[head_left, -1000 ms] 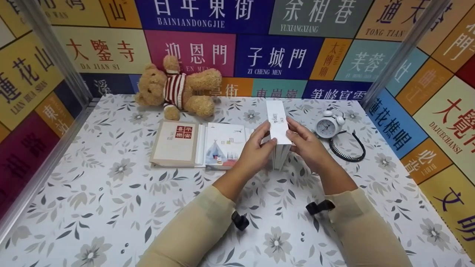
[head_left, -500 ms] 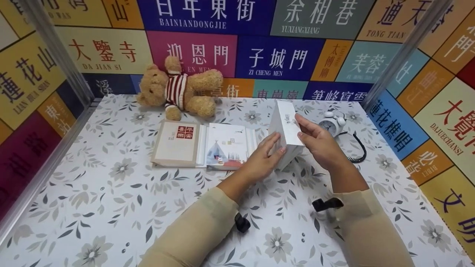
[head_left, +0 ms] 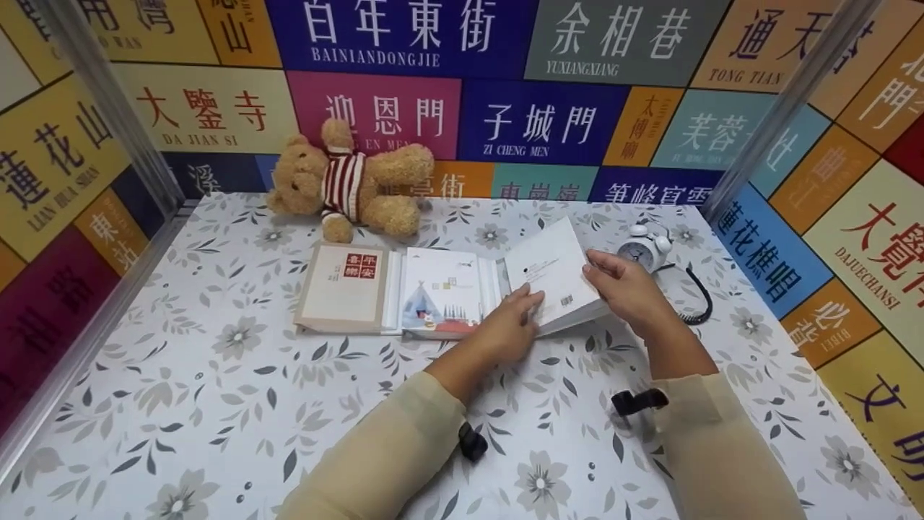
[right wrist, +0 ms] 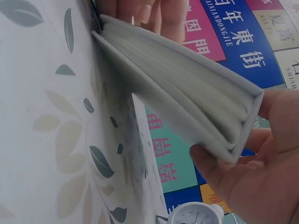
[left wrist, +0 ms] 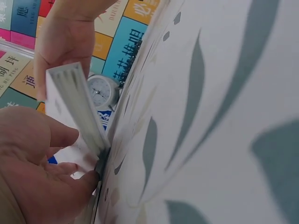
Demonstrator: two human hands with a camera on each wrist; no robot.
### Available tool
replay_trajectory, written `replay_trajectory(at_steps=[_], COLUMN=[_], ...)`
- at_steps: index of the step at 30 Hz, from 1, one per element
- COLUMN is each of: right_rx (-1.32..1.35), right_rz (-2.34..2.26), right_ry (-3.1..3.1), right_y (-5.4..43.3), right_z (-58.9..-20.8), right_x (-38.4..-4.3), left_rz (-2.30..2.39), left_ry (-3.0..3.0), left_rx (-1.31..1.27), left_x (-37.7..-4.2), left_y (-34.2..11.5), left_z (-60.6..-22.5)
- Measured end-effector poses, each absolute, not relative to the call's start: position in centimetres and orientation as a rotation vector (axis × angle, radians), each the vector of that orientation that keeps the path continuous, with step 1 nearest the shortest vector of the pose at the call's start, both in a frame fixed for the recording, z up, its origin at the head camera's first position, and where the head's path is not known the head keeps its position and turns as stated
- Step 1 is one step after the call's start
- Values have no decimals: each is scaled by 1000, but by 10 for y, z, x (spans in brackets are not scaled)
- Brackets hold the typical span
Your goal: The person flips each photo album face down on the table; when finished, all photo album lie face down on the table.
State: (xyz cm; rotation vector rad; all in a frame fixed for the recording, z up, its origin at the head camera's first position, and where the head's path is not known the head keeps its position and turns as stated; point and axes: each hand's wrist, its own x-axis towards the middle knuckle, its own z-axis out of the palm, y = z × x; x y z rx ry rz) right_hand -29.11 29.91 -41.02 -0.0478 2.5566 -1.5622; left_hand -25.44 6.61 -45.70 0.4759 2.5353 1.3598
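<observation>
While the right hand grips a white book by its raised spine, the left hand touches the book's low side; whether those fingers pinch it I cannot tell. The white book slants, just right of the tent-picture book. Left of the tent-picture book lies a tan book; behind it and leftward, a teddy bear; well to its right, an alarm clock and a black headband.

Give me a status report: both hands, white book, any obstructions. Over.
Right hand grips white book at its spine. Left hand touches its cover. Book tilted, not lying flat. Alarm clock just beyond right hand, possible snag.
</observation>
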Motion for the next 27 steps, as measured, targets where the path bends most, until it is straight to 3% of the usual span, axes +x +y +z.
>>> replay_trajectory(at_steps=[19,27], right_rx=[53,-23], right_rz=[-1295,-1647], right_ry=[2677,2773], right_y=[297,265], right_z=[-419,-411], right_x=[-296,-294], left_rz=[1370,1691], left_ry=[2499,2524], left_rx=[422,312], left_x=[-259,-267], left_y=[60,35], left_z=[-451,-437])
